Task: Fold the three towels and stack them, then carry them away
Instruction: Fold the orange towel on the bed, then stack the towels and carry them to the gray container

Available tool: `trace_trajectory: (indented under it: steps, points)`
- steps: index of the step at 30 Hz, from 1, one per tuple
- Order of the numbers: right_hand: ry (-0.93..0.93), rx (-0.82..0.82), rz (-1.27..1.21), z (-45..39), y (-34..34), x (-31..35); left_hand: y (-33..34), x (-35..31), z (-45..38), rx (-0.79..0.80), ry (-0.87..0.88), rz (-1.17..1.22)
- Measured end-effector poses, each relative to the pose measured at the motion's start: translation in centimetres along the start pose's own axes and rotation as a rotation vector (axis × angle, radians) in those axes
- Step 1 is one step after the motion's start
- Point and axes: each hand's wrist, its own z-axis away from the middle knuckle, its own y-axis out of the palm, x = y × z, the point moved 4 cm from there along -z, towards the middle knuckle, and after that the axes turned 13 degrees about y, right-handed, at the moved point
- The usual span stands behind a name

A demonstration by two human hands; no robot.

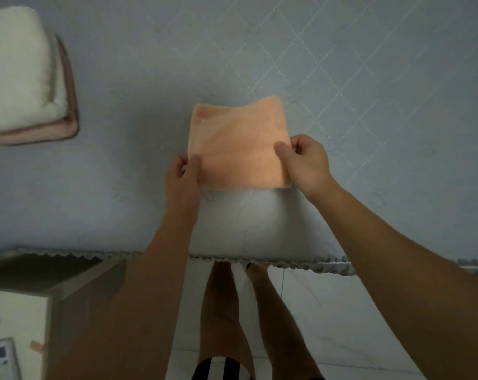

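Hands point(243, 165) pinch orange towel point(239, 144); folded stack point(26, 78) (white over pink) lies apart.

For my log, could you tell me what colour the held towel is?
Peach-orange towel, clearest in head view.

There are three towels: one orange towel point(239, 144), one white towel point(18, 69) and one pink towel point(67, 105). There are two hands, a left hand point(181, 176) and a right hand point(305, 163). There is one bed point(122, 50), one small cabinet point(76, 286) and two bare legs point(221, 305).
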Motion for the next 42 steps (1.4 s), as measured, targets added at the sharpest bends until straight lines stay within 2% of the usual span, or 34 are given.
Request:
trace_trajectory:
  steps: [2, 6, 10, 14, 17, 19, 21, 23, 26, 29, 31, 34, 36, 38, 42]
  points:
    - [0.051, 0.01, 0.083, 0.7, 0.7, -1.3, -0.4, 0.7, 1.4, -0.034, -0.023, -0.097]
    - [0.255, 0.092, 0.247, 0.6, 1.3, -4.0, 0.1, 2.7, 2.2, 0.085, -0.189, -0.314]
    - [0.159, 0.044, 0.157, 0.1, 1.2, -1.9, 0.3, 1.4, -1.1, 0.116, -0.064, -0.427]
    - [0.136, 0.034, 0.067, -0.6, 1.2, 0.2, 1.5, -0.4, -3.2, 0.234, 0.041, -0.524]
    - [0.086, -0.009, 0.0, -0.2, 1.0, 0.5, 1.0, -0.8, -2.8, 0.156, -0.011, -0.324]
    - [0.041, -0.077, -0.038, 0.5, 0.7, -0.3, 0.4, -0.9, -2.2, 0.118, 0.029, -0.24]
    - [0.074, -0.081, -0.001, 0.7, 0.9, -1.8, 0.2, -0.3, -1.9, 0.165, 0.087, -0.357]
    - [0.191, -0.028, 0.093, 0.3, 1.5, -3.4, 0.6, 0.9, -1.9, 0.217, 0.098, -0.512]
    - [0.24, 0.003, 0.174, -0.4, 2.0, -4.1, 0.9, 2.4, -2.4, 0.177, 0.006, -0.608]
    - [0.263, 0.102, 0.068, -0.2, 1.9, -3.8, 0.5, 2.8, -2.3, 0.118, -0.103, -0.437]
    - [0.353, 0.198, -0.004, 0.5, 1.6, -4.0, 0.2, 3.1, -1.8, 0.16, -0.254, -0.281]
    - [0.446, 0.302, -0.054, 1.9, 0.8, -4.4, -0.6, 4.0, 0.3, 0.375, -0.546, -0.06]
    - [0.465, 0.322, -0.097, 3.1, 0.4, -4.1, -1.4, 3.6, 2.1, 0.499, -0.658, 0.086]
    - [0.488, 0.347, -0.151, 4.7, 0.2, -3.4, -2.5, 3.0, 3.4, 0.521, -0.679, 0.235]
    - [0.532, 0.446, -0.196, 8.0, 2.2, 0.5, -6.1, 0.6, 3.8, 0.422, -0.592, 0.435]
